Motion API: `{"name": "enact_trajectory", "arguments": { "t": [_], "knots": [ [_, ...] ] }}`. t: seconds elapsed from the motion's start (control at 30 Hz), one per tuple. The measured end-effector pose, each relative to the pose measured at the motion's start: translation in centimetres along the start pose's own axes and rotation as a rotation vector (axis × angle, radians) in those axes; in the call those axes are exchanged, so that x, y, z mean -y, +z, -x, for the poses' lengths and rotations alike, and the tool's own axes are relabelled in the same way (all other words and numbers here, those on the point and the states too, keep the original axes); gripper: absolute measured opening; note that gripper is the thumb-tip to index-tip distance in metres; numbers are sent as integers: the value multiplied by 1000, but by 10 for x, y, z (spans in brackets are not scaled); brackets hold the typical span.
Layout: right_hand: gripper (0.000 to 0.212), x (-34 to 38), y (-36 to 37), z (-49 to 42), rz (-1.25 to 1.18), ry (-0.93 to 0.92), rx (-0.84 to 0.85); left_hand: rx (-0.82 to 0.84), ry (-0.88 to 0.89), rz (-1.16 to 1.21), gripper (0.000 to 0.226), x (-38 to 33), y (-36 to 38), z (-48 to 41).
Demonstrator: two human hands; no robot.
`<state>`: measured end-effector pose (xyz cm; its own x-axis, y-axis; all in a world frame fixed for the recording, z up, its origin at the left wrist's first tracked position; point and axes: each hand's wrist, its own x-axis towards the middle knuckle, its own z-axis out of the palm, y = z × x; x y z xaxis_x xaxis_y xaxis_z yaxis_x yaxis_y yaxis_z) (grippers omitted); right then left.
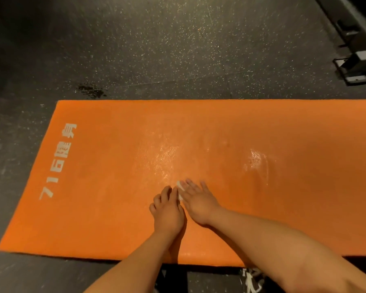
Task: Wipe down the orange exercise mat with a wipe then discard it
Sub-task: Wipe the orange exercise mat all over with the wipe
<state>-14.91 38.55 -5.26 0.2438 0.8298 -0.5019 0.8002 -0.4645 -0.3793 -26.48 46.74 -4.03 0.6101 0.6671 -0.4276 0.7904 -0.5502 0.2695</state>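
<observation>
Two flat hands, left hand [168,211] and right hand [198,203], press the white wipe [180,190] onto the orange exercise mat [106,212]: mid-wipe; dry lettered end probably next.

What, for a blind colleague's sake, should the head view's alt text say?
The left hand and right hand, side by side, meet at a white wipe on an orange mat with wet sheen. Dark speckled floor lies beyond.
</observation>
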Motion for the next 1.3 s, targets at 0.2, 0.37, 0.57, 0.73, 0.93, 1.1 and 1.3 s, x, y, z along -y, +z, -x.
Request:
{"name": "enact_trajectory", "arguments": {
  "t": [0.2,0.37,0.57,0.73,0.93,1.1,1.3],
  "knots": [
    [55,-10,1,22,104,4,37,8,-5,34,53,8,5,33],
    [55,-4,8,52,-19,284,13,40,18,95,55,6,4,51],
    [53,36,23,90,-20,-1,67,25,-146,71,47,-4,12,87],
    [57,13,15,96,5,389,34,77,-114,56,50,-2,8,99],
    [56,52,31,115,-23,111,100,128,-66,112,53,3,14,116],
    [55,41,32,121,18,287,43,171,24,161,60,11,18,130],
    [54,40,31,128,-56,213,74,185,157,50,58,24,25,132]
  ]
}}
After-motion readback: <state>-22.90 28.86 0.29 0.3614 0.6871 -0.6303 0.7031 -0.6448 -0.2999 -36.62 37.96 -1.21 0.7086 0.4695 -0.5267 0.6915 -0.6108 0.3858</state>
